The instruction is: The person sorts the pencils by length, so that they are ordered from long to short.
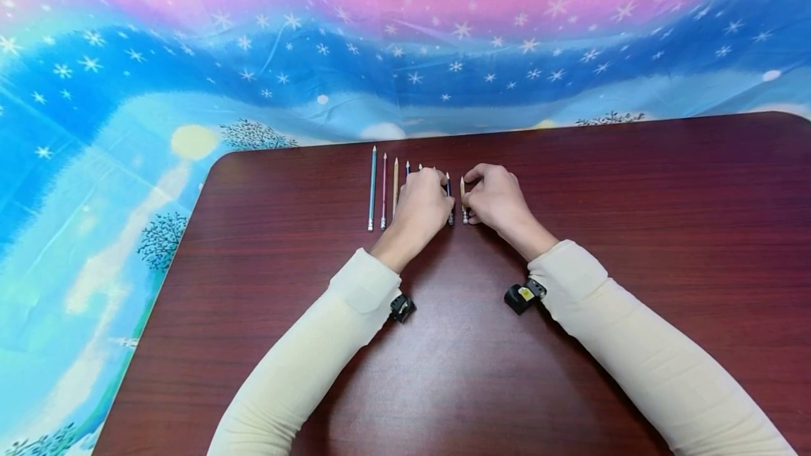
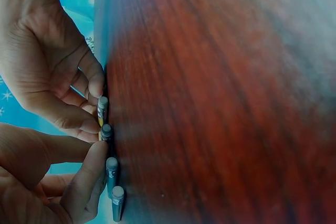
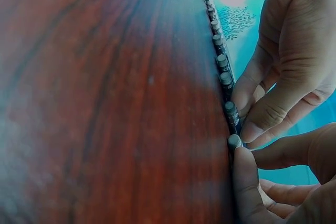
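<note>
A row of sharpened pencils with eraser ends lies on the table, tips pointing away. My left hand (image 1: 421,195) pinches a dark blue pencil (image 1: 448,184) near the right of the row and covers the middle ones. Beside it, my right hand (image 1: 497,195) pinches the rightmost pencil, a tan one (image 1: 463,192), between thumb and fingers. In the left wrist view, the dark pencil's eraser end (image 2: 106,131) shows between the left fingertips. The tan pencil's eraser (image 3: 234,140) stands against the right thumb in the right wrist view.
To the left of my left hand lie a light blue pencil (image 1: 372,188), a pink pencil (image 1: 384,192) and a tan wooden pencil (image 1: 395,178). The dark red-brown table (image 1: 285,231) ends at a colourful snowflake cloth (image 1: 355,34) behind and on the left. Each wrist bears a small black camera (image 1: 402,307).
</note>
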Motion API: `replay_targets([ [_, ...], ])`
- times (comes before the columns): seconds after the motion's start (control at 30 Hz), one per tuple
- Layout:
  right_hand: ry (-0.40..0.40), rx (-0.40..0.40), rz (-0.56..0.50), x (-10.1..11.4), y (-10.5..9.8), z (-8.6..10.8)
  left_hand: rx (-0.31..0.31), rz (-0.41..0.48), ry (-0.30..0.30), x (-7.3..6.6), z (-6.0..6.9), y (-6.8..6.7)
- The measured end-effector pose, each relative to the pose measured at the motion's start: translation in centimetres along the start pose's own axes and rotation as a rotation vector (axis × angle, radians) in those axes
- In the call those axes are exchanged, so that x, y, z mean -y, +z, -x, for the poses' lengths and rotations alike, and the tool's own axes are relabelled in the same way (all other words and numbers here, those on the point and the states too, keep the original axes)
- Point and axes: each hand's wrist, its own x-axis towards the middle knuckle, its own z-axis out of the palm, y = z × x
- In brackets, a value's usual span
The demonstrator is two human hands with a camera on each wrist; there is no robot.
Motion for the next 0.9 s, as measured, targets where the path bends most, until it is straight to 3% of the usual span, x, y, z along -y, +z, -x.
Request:
replay_targets([
  [0.9,0.037,0.010,-0.045,0.00,-0.05,0.03,0.022,0.022,-0.016,-0.03,0.15,-0.01],
])
